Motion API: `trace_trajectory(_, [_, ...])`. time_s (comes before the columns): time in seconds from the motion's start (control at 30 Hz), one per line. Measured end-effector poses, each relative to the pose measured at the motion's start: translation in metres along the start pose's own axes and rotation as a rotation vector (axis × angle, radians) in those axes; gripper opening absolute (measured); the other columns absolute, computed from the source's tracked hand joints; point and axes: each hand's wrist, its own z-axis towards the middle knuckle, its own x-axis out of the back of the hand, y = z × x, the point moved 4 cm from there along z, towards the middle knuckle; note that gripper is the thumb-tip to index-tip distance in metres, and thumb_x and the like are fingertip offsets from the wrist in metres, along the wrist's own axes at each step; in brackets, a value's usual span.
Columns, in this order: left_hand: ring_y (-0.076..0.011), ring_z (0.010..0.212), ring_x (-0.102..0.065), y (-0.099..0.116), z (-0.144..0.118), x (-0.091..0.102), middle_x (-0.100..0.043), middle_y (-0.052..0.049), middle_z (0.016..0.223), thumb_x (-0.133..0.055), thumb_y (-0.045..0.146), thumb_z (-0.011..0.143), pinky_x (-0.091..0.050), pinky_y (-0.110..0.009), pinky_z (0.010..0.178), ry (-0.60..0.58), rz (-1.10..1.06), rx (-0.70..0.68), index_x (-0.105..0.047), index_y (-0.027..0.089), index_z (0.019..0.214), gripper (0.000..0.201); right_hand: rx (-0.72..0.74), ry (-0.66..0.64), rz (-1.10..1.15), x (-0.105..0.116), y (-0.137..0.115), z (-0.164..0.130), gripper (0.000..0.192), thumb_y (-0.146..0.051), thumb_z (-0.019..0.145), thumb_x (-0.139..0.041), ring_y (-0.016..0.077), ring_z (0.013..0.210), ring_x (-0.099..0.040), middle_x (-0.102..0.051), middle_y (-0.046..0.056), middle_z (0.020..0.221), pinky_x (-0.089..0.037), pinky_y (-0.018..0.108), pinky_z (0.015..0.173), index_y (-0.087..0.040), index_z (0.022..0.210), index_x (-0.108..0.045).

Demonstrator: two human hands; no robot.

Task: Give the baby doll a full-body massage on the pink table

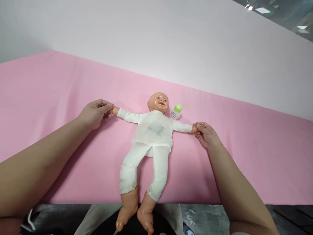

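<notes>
A baby doll (153, 130) with a white cloth body lies on its back on the pink cover, its head toward the wall. Both its arms are stretched out sideways. My left hand (97, 113) is closed around the doll's hand on the left side of the view. On the right side, my right hand (206, 133) pinches the doll's other hand between thumb and fingers. The doll's bare feet hang over the near edge. Beside its head stands a small clear bottle (175, 114) with a green cap, touched by neither hand.
The pink cover (61, 85) spreads over the table up to a white wall (146, 39). Its near edge runs just above my lap. A glass pane (281, 16) shows at the upper right. Grey floor (205, 218) lies below the edge.
</notes>
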Motion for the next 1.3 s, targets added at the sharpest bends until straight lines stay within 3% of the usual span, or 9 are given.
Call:
trace_trajectory(0.2, [-0.0125,0.056,-0.057,0.0012,-0.002,-0.0021,-0.066,-0.001,0.071,-0.068,0.021,0.096,-0.043,-0.028,0.054,0.007,0.006,0.01,-0.063,0.017,0.093,0.007,0.043,0.055,-0.049,-0.0017,0.0039,0.0017,0.043,-0.048,0.066,-0.1,0.0034,0.051,-0.044,-0.076,0.004,0.089,-0.035,0.018,0.044,-0.019,0.082,-0.073])
trace_trajectory(0.33, [-0.0131,0.06,-0.06,0.0018,-0.003,-0.003,-0.068,-0.002,0.074,-0.064,0.016,0.096,-0.046,-0.029,0.059,-0.002,-0.021,0.014,-0.066,0.015,0.097,0.003,0.045,0.051,-0.114,-0.0035,0.0036,0.0014,0.046,-0.056,0.07,-0.096,0.005,0.05,-0.043,-0.075,0.003,0.083,-0.036,0.02,0.044,-0.021,0.092,-0.077])
trace_trajectory(0.47, [-0.015,0.06,-0.061,0.0001,-0.0029,-0.0026,-0.069,-0.004,0.078,-0.068,0.013,0.088,-0.049,-0.032,0.064,-0.027,-0.085,0.03,-0.07,0.014,0.104,0.016,-0.001,-0.033,-0.115,-0.0015,0.0017,0.0,0.049,-0.045,0.07,-0.098,0.008,0.057,-0.052,-0.079,0.004,0.097,-0.046,0.023,0.051,-0.024,0.11,-0.078])
trace_trajectory(0.6, [-0.0147,0.066,-0.065,-0.0036,0.0,-0.0013,-0.072,-0.005,0.087,-0.078,0.011,0.077,-0.053,-0.033,0.07,-0.082,-0.144,0.015,-0.072,0.012,0.108,0.032,-0.022,-0.102,-0.11,0.0019,0.0008,-0.0012,0.048,-0.038,0.069,-0.099,0.0097,0.066,-0.058,-0.079,0.005,0.107,-0.052,0.025,0.057,-0.024,0.11,-0.079])
trace_trajectory(0.8, [-0.0147,0.063,-0.063,-0.0062,0.0046,0.0019,-0.071,-0.004,0.079,-0.083,0.016,0.073,-0.049,-0.031,0.064,-0.134,-0.046,-0.025,-0.069,0.013,0.106,0.035,0.018,-0.092,-0.161,-0.0028,0.0028,0.0001,0.044,-0.038,0.063,-0.102,0.0074,0.055,-0.051,-0.075,0.002,0.089,-0.039,0.023,0.048,-0.021,0.09,-0.072])
trace_trajectory(0.93, [-0.0142,0.061,-0.061,-0.0043,0.0041,0.0013,-0.071,-0.003,0.075,-0.083,0.025,0.079,-0.048,-0.03,0.061,-0.13,0.01,-0.036,-0.068,0.014,0.1,0.028,0.035,-0.032,-0.203,-0.0058,0.0036,0.0009,0.046,-0.047,0.064,-0.1,0.0078,0.05,-0.045,-0.06,-0.005,0.065,-0.033,0.022,0.045,-0.022,0.083,-0.066])
trace_trajectory(1.17, [-0.0139,0.062,-0.062,-0.0019,0.0015,-0.0025,-0.069,-0.003,0.073,-0.075,0.024,0.09,-0.05,-0.028,0.063,-0.078,0.002,-0.003,-0.068,0.014,0.1,0.015,0.066,-0.011,-0.238,-0.0057,0.0043,0.0019,0.048,-0.061,0.073,-0.092,0.0071,0.047,-0.042,-0.063,-0.003,0.068,-0.032,0.023,0.044,-0.022,0.082,-0.067])
trace_trajectory(1.3, [-0.0137,0.063,-0.064,-0.0001,-0.0001,-0.0051,-0.071,-0.005,0.079,-0.069,0.017,0.093,-0.052,-0.028,0.064,-0.066,-0.03,0.031,-0.071,0.012,0.105,0.014,0.052,-0.013,-0.24,-0.0044,0.0048,0.0033,0.053,-0.064,0.07,-0.093,0.0083,0.049,-0.046,-0.064,-0.002,0.069,-0.037,0.025,0.045,-0.021,0.094,-0.073])
